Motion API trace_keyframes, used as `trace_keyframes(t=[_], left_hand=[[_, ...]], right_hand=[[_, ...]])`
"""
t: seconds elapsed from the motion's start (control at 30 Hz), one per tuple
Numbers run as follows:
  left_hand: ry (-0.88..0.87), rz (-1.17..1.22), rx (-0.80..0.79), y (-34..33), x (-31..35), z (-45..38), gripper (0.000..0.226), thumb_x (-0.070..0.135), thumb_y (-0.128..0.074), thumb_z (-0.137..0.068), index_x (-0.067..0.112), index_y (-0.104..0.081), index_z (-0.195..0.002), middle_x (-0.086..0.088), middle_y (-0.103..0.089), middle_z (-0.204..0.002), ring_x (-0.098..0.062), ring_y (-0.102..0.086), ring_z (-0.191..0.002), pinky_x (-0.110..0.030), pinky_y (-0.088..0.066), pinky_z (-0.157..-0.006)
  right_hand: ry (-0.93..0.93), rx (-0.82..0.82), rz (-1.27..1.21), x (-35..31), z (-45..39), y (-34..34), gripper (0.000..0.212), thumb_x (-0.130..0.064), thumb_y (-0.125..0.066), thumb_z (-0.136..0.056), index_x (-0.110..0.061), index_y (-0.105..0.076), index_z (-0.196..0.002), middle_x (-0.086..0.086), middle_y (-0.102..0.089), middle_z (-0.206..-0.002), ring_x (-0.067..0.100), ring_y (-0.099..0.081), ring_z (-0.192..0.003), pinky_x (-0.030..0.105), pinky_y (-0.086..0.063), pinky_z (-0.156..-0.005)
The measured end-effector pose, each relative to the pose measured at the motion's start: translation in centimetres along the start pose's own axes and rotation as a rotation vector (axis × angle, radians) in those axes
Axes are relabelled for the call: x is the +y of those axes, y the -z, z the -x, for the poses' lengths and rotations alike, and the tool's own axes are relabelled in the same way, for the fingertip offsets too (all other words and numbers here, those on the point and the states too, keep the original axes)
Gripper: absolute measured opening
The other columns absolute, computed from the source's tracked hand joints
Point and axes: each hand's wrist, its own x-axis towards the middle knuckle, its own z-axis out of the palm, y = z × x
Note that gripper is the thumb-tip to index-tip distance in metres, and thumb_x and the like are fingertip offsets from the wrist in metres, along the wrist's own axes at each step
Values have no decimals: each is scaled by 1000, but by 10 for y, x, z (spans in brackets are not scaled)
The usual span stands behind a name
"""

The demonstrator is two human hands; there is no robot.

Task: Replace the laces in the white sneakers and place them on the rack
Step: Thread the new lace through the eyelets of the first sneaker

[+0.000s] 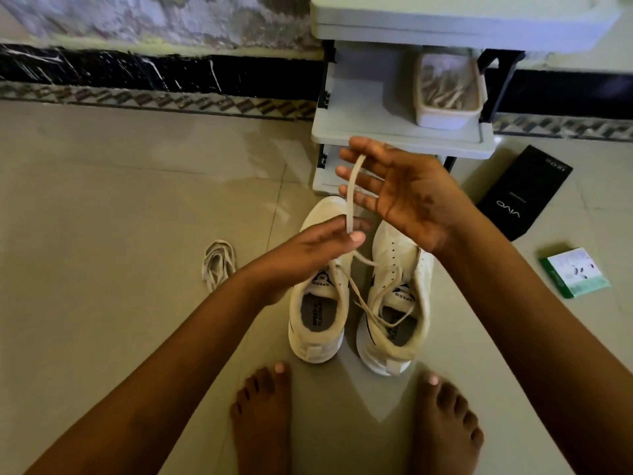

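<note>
my left hand (318, 248) pinches a lace (352, 197) above the sneakers (394, 303); my right hand (400, 193) has fingers spread, the lace looped over them. it trails loose across the right shoe, seemingly unthreaded. another lace (217, 264) lies left of the sneakers; the rack (394, 135) beyond awaits them.

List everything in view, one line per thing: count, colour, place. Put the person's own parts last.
White lace-up sneakers: two, white, side by side on the floor before the rack.
Held flat shoelace: one, beige, strung between both hands, trailing onto the sneakers.
Loose bundled shoelace: one, white, on the floor left of the sneakers.
Grey plastic rack: one, grey, against the wall.
Rectangular tub of laces: one, cream, on the rack shelf.
Black carton: one, black, floor right.
Small green-and-white box: one, floor far right.
Left hand: pinches the lace.
Right hand: fingers spread, lace draped over them.
Bare feet: two, bottom.
</note>
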Motion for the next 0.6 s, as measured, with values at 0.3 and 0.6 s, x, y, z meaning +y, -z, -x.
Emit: trace_keyframes(t=[0.3,0.6], left_hand=[[62,-307,207,41,-18,6,28,23,-37,-101,17,-59,-84,2,-56,-72,-9,-52,-69,-23,-43,-71],[77,-513,432,61,-29,5,10,13,-63,-88,17,-71,-85,7,-65,-74,1,-55,-70,-8,-41,-65]], right_hand=[[89,547,243,14,-4,28,19,-9,-47,-94,-12,-66,-97,-2,-44,-72,6,-40,-54,19,-47,-59],[66,587,1221,33,-8,52,25,-20,-52,-91,-2,-70,-93,12,-67,-91,12,-54,-68,32,-47,-71]])
